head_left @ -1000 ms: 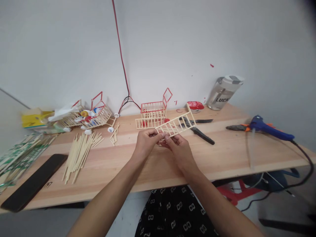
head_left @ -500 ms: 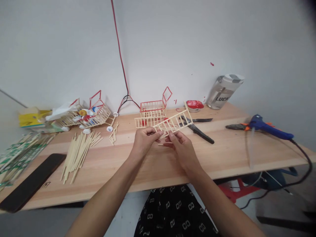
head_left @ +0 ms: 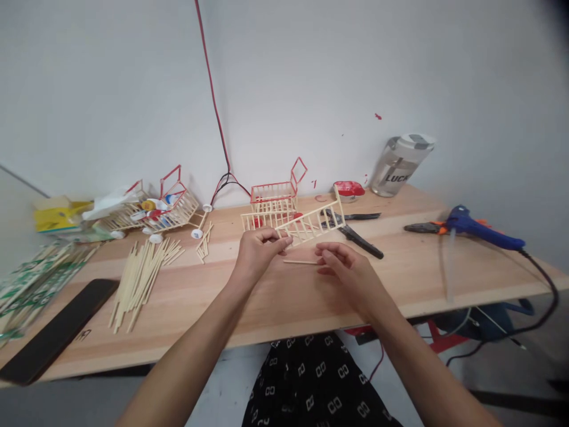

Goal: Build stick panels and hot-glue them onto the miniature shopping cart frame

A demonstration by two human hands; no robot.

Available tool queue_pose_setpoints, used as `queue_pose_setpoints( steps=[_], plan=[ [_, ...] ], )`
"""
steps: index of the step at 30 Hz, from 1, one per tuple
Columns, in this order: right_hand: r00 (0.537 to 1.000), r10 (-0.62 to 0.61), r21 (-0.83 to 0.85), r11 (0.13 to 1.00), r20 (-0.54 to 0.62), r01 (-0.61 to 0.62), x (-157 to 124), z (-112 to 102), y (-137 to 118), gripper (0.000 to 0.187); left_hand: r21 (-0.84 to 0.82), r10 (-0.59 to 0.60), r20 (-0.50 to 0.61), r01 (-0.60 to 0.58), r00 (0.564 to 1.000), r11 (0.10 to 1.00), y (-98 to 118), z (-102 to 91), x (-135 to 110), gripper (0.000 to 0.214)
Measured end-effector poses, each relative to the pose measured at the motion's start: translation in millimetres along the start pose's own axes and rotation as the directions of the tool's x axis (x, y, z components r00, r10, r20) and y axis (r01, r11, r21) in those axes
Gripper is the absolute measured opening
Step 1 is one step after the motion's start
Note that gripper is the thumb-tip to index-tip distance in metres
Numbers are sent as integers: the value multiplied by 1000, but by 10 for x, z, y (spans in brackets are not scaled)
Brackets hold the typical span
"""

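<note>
My left hand (head_left: 262, 252) is closed, pinching the near left end of a ladder-like frame (head_left: 313, 225) made of thin wooden sticks. The frame is raised at a slant above the table, its right end standing higher. Just to the right, my right hand (head_left: 344, 267) is off the frame, fingers loosely curled and thumb apart. A single short stick (head_left: 300, 262) reaches to its fingertips and looks to lie on the table; whether they touch it I cannot tell. Behind the frame stands a small stick-built cart (head_left: 273, 193) with red edges.
Cutting pliers (head_left: 360, 240), a red paint dish (head_left: 349, 190) and a tumbler (head_left: 400, 166) are behind to the right. A blue glue gun (head_left: 484, 231) lies far right. On the left are loose sticks (head_left: 137, 284), a black phone-like slab (head_left: 62, 329) and more small carts (head_left: 171, 207).
My right hand has let go of the stick frame and moved right and slightly down. The left hand keeps its pinch on the frame, and the short stick is more exposed.
</note>
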State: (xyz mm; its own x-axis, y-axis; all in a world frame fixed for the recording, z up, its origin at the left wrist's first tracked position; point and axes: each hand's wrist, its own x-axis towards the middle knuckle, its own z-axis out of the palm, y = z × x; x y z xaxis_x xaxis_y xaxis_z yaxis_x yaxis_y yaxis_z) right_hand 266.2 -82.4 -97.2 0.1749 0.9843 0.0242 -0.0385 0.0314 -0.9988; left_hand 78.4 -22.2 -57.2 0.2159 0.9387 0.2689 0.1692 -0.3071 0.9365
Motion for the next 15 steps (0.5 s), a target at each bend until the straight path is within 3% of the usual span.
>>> queue_pose_setpoints(
  steps=[2, 5, 8, 10, 11, 12, 14, 15],
  plan=[
    [999, -29, -101, 995, -38, 25, -33, -230, -28, 36, 19, 3, 2, -3, 1000, 1000, 8, -9, -3, 27],
    [968, -150, -370, 927, -202, 66, -58, -695, -120, 30, 19, -9, 3, 9, 1000, 1000, 16, -14, -5, 28],
    [863, -353, -597, 799, -361, 77, 2, -1244, -233, 27, 11, -19, -1, 19, 1000, 1000, 10, -19, -2, 29],
    [753, -517, -772, 635, -406, 19, 106, -1624, -278, 29, 31, -9, -12, 9, 1000, 999, -17, -29, 4, 29],
    [726, -571, -852, 522, -384, -39, 172, -1811, -284, 32, 47, 2, -17, -1, 1000, 999, -36, -35, 9, 29],
    [714, -593, -901, 415, -372, -125, 245, -1990, -280, 37, 63, 11, -18, -10, 1000, 998, -57, -42, 15, 29],
    [774, -538, -940, 247, -333, -233, 389, -2302, -242, 47, 93, 21, -16, -20, 1000, 995, -94, -53, 26, 27],
    [801, -499, -943, 208, -331, -260, 455, -2423, -215, 47, 105, 22, -15, -21, 1000, 994, -106, -55, 31, 27]
  ],
)
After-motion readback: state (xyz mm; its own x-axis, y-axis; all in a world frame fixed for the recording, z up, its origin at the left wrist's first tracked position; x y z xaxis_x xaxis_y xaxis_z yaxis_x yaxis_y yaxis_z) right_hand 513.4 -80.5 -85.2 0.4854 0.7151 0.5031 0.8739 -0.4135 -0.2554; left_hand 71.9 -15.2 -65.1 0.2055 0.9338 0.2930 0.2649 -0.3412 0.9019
